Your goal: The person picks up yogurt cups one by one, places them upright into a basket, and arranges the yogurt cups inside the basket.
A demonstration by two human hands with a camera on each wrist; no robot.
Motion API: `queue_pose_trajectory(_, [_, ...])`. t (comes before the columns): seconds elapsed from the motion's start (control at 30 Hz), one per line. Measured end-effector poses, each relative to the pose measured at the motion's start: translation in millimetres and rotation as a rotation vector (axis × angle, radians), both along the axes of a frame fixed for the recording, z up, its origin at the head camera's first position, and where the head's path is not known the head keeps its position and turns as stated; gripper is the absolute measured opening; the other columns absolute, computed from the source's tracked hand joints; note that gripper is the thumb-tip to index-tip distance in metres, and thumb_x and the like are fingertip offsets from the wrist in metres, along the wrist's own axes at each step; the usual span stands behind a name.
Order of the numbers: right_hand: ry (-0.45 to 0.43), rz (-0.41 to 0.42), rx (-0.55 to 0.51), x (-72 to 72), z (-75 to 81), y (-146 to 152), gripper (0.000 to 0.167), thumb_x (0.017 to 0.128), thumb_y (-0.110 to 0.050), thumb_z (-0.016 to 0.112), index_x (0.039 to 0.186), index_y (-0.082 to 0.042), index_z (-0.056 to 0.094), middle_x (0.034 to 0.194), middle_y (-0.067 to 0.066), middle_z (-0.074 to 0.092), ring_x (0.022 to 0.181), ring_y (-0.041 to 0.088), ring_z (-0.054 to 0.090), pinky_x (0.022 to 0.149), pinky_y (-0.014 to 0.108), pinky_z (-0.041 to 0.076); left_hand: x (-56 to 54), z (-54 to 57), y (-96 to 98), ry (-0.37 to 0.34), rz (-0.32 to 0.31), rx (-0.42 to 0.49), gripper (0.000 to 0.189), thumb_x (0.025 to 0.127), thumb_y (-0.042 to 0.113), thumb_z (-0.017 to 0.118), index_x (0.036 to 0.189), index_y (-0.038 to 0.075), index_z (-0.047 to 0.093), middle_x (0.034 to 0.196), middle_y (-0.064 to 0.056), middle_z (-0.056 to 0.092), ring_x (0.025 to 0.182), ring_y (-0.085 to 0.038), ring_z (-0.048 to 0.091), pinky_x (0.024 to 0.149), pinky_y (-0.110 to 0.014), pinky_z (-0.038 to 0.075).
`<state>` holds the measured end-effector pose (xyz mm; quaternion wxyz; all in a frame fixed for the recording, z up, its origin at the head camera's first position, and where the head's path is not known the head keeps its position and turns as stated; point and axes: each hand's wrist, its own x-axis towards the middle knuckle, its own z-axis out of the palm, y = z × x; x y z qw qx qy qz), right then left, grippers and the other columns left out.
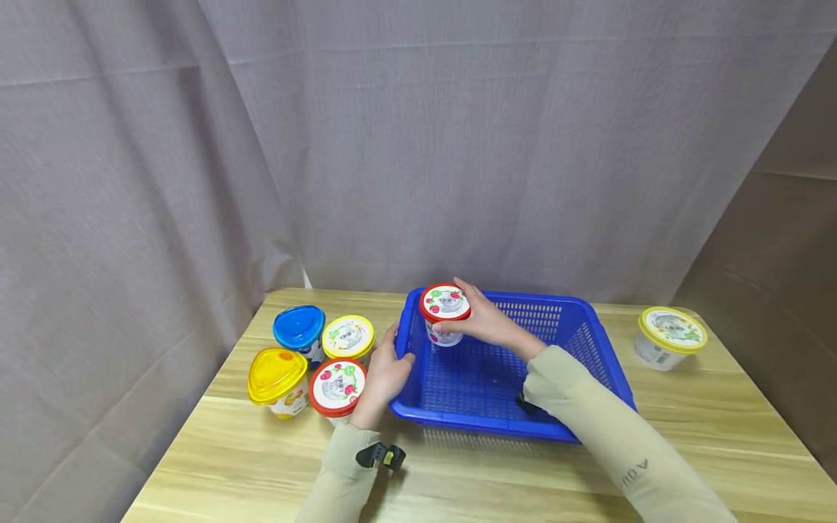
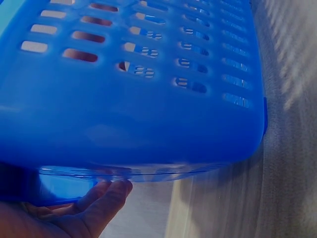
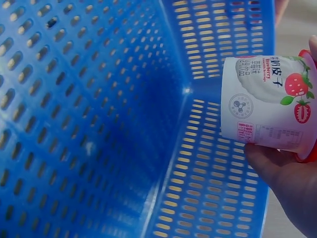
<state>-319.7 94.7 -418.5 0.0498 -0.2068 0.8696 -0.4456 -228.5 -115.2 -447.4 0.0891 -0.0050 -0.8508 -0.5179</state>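
My right hand [image 1: 480, 319] holds a strawberry yogurt cup [image 1: 447, 309] with a red-rimmed lid, upright over the far left corner of a blue plastic basket [image 1: 484, 420]. In the right wrist view, the thumb lies along the printed side of the cup [image 3: 267, 101], whose base points toward the basket's perforated wall [image 3: 208, 188]. At the basket's left rim, my left hand [image 1: 387, 374] grips the edge. The left wrist view has its fingers [image 2: 106, 203] under the rim, against the outside of the basket [image 2: 133, 124].
Left of the basket stand a blue-lidded cup [image 1: 299, 327], a yellow-lidded triangular cup [image 1: 277, 378], a round yellow-rimmed cup [image 1: 348, 336] and another red-rimmed cup [image 1: 338, 387]. One more yellow-rimmed cup [image 1: 670, 336] is at the right of the wooden table [image 1: 216, 465]. A grey curtain [image 1: 458, 145] hangs behind.
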Motion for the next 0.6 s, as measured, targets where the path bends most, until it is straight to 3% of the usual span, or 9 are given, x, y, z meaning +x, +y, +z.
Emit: queue_pose_trajectory(0.6, [0.012,0.037,0.009,3.5,-19.2,-10,0.115,0.076,-0.039,0.088,0.160,-0.002,0.018,0.152,0.024,0.035,0.137,0.038,0.040,0.114,0.057,0.031,0.0,-0.8,-0.2,-0.023,0.001,0.004,0.068,0.087,0.003,0.062,0.152,0.000,0.039,0.136,-0.029,0.057,0.118,-0.040,0.060,0.099,-0.055,0.049])
